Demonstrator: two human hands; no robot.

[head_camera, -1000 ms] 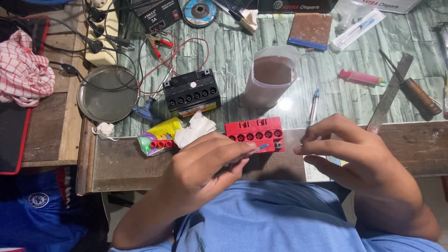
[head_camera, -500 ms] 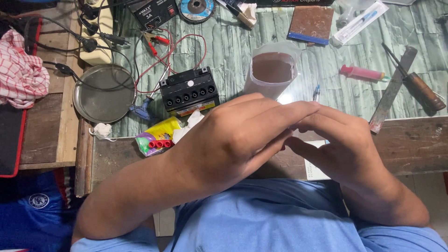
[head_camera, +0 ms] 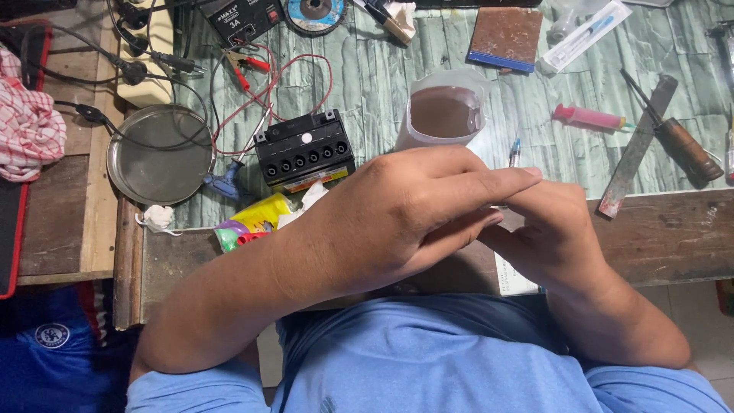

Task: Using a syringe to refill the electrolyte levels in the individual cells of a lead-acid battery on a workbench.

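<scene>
The left hand (head_camera: 397,218) is seen laid across the middle of the view, its fingers stretched out and pressed together over the right hand (head_camera: 554,237), which is curled beneath them; whether anything is grasped between the two cannot be told, since the left hand covers the spot. One second ago the red six-holed block was plainly held between both hands at the bench edge; it is now wholly hidden, and its place cannot be made out. Half a second ago the hands were already overlapped in much the same way, so little has changed since then beyond a slight shift of the view. A pen tip (head_camera: 515,151) is seen rising just behind the left fingertips, where earlier more of the pen was shown. The black battery (head_camera: 304,149), with its row of round openings, is left where it was, well clear of the hands, with red wires (head_camera: 287,73) trailing behind it. The translucent cup of brown liquid (head_camera: 446,115) stands just beyond the knuckles. A yellow wrapper (head_camera: 260,218) and crumpled white paper (head_camera: 310,200) lie beside the left wrist. A round metal lid (head_camera: 159,154) rests to the left, and a pink syringe (head_camera: 589,118) and a rusty file (head_camera: 636,145) lie to the right.
</scene>
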